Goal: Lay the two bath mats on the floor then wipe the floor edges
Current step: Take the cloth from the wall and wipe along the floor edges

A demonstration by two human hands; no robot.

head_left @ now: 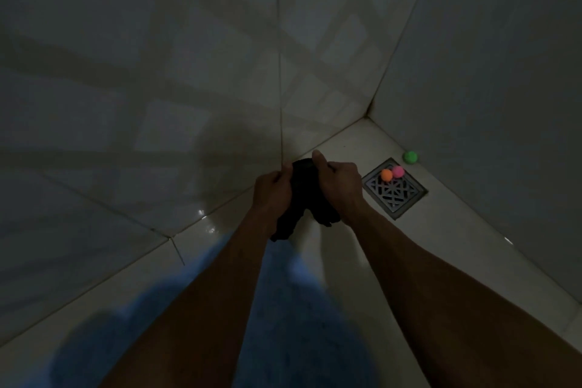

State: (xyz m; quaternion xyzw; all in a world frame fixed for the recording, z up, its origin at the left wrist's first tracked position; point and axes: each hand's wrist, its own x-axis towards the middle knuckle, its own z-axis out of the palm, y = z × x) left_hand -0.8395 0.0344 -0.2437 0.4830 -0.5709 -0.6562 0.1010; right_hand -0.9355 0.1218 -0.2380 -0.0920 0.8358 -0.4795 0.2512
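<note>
Blue mat [283, 309] lies on floor [346, 142] at bottom centre, under your arms; second mat not in view, cannot tell if laid. Wiping looks about to start, edges likely left to do. Your left hand [272, 192] and right hand [338, 186], centre frame, both closed around dark cloth [304, 195], bunching it above floor near wall joint. Right thumb raised. Drain [395, 190] centre right, orange ball [386, 175] and pink ball [398, 171] on it, green ball [410, 157] beside wall.
</note>
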